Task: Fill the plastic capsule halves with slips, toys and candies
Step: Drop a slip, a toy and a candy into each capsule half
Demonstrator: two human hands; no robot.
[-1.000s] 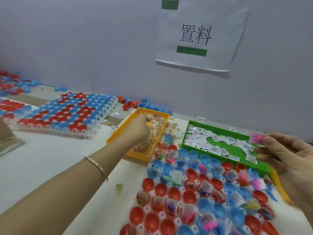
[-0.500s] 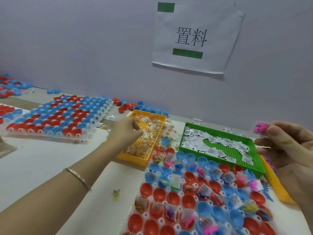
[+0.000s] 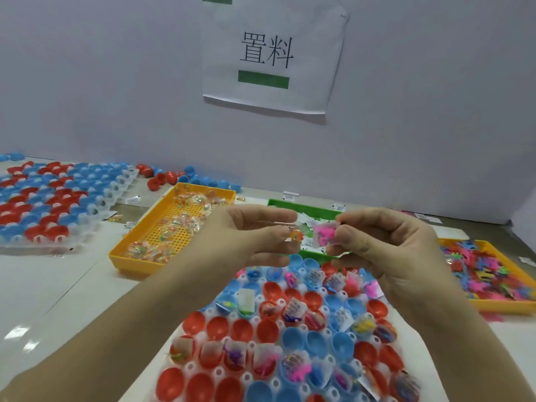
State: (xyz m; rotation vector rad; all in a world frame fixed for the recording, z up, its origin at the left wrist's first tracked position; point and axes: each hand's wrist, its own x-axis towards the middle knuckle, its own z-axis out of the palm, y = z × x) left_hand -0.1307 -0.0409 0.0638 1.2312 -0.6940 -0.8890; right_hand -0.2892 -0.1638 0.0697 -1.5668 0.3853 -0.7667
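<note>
A clear tray (image 3: 200, 348) of red and blue capsule halves lies in front of me; some halves hold slips, toys and candies, others are bare. Above its far end, my left hand (image 3: 246, 236) pinches a small wrapped candy (image 3: 294, 235). My right hand (image 3: 383, 250) holds a pink bagged toy (image 3: 323, 237) and a slip close beside it. The two hands nearly touch. Behind them sit the yellow candy tray (image 3: 139, 245), the green slip tray (image 3: 304, 206), mostly hidden, and a yellow toy tray (image 3: 499, 307) at the right.
A second tray of closed red and blue capsules (image 3: 55, 198) lies at far left. Loose capsule halves (image 3: 174, 177) sit by the wall. A paper sign (image 3: 272, 53) hangs on the wall. Stray slips (image 3: 290, 195) lie on the white table.
My left hand left the candy tray carrying a candy and came to the middle. My right hand moved left with the pink toy to meet it. The view tilted down.
</note>
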